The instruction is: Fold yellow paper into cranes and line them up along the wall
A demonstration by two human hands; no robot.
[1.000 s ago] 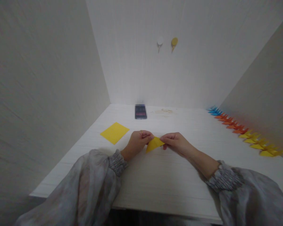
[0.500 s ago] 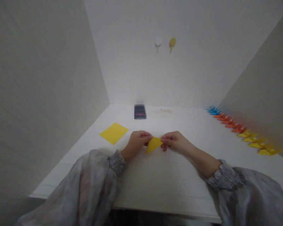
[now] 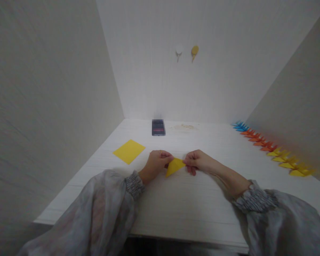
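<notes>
A folded piece of yellow origami paper (image 3: 175,165) is held between my two hands, just above the white table. My left hand (image 3: 158,161) pinches its upper left corner between thumb and fingers. At the right corner, my right hand (image 3: 196,160) grips it with thumb and index finger, the other fingers curled below. The paper shows a slanted triangular shape with a fold line, its lower point hanging toward me. To the left of my left hand, a flat yellow paper square (image 3: 129,151) lies on the table.
A row of folded paper cranes, blue (image 3: 240,126), orange-red (image 3: 258,139) and yellow (image 3: 290,162), runs along the right wall. A dark blurred-out object (image 3: 158,127) lies at the back of the white table (image 3: 186,209). Two hooks, white (image 3: 179,51) and yellow (image 3: 194,50), are on the back wall.
The held yellow paper has opened out a little and turned, its right corner now reaching further right. My right hand has shifted slightly right; the left keeps its pinch.
</notes>
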